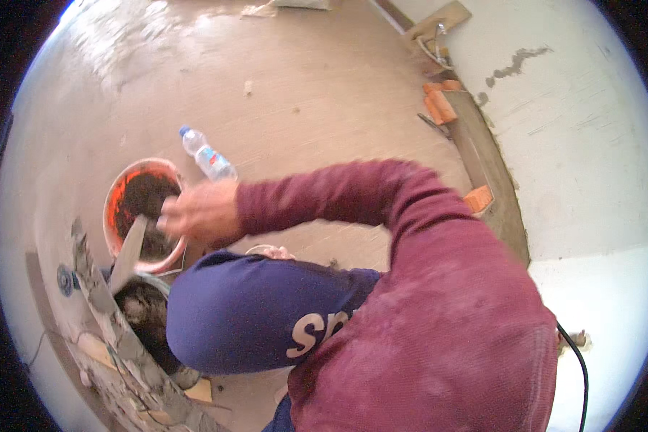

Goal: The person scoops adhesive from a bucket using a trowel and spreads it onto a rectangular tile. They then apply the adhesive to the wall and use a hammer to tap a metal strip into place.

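My right hand (pixel 203 212), at the end of a maroon sleeve, reaches across my bent knee to the rim of an orange and pale bucket (pixel 111 216). Motion smears its fingers, so their grip cannot be made out. Dark, wet-looking mortar (pixel 151 196) lies inside the bucket. Just below the fingertips, a flat grey blade-like piece (pixel 129 253) slants across the bucket's near side; whether the hand touches it is unclear. My left hand is out of view. A clear plastic bottle (pixel 210 155) with a blue cap lies on the floor beyond the hand.
A mortar-crusted board (pixel 102 291) slants along the left, beside a second dark container (pixel 147 317). Orange brick pieces (pixel 439 104) lie along the right wall (pixel 583 144), with another brick piece (pixel 478 199) nearer. A black cable (pixel 582 360) hangs at lower right.
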